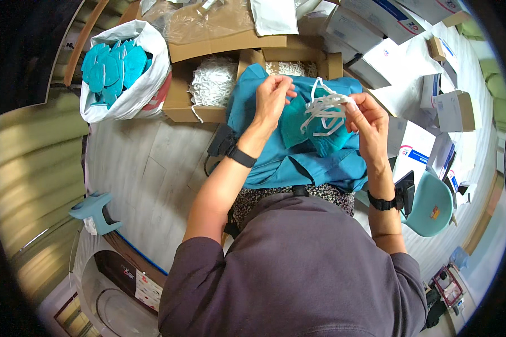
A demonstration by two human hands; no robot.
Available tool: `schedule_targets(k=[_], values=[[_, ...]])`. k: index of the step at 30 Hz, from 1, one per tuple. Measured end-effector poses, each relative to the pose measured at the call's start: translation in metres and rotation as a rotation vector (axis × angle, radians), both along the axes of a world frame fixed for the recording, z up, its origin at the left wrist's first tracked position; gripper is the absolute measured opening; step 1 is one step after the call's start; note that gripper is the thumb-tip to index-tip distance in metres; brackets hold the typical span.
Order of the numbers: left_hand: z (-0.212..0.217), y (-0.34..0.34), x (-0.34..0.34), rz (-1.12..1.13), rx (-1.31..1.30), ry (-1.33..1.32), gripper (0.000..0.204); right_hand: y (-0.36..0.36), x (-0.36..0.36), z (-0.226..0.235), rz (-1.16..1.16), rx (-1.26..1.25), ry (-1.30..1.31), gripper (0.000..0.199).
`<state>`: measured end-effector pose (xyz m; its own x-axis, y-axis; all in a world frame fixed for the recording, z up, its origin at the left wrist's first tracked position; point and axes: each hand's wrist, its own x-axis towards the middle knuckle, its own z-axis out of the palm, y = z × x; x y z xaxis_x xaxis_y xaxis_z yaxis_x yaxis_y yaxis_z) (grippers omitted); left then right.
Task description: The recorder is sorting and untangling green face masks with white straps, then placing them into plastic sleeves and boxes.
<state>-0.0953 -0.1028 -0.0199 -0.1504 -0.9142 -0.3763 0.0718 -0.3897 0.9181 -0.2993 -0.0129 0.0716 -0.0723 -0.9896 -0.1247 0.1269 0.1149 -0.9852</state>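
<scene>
Over my lap lies a blue cloth, with teal face masks on it. Fingertips of my right hand pinch a loose bunch of white elastic straps, which dangles over the masks. To the left of the bunch, above the cloth, my left hand is raised with its fingers curled in. Whether anything small is between those fingers does not show. Part of the masks is hidden behind the straps.
Ahead stand open cardboard boxes, one with a pile of white straps, another with fewer strap pieces. A white sack of teal masks is at the left. Several white cartons and a teal stool are at the right.
</scene>
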Motion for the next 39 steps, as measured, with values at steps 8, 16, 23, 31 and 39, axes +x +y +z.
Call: schedule_targets(k=[8,16,23,31,39], values=[[0.021,0.021,0.047,-0.265,0.286,0.047,0.067,0.034,0.061,0.041,0.675,-0.518,0.515,0.014],[0.009,0.052,0.06,-0.36,0.158,-0.213,0.043,0.089,0.095,-0.045,0.912,-0.538,0.691,0.02],[0.034,0.064,0.059,0.044,-0.261,-0.001,0.024,0.088,0.081,0.001,0.602,-0.739,0.887,0.026],[0.084,0.089,0.034,0.336,-0.673,-0.463,0.027,0.051,0.086,0.014,0.066,-0.274,0.687,0.03],[0.075,0.114,0.023,0.153,-0.446,-0.288,0.025,0.043,0.085,-0.016,0.102,-0.148,0.374,0.012]])
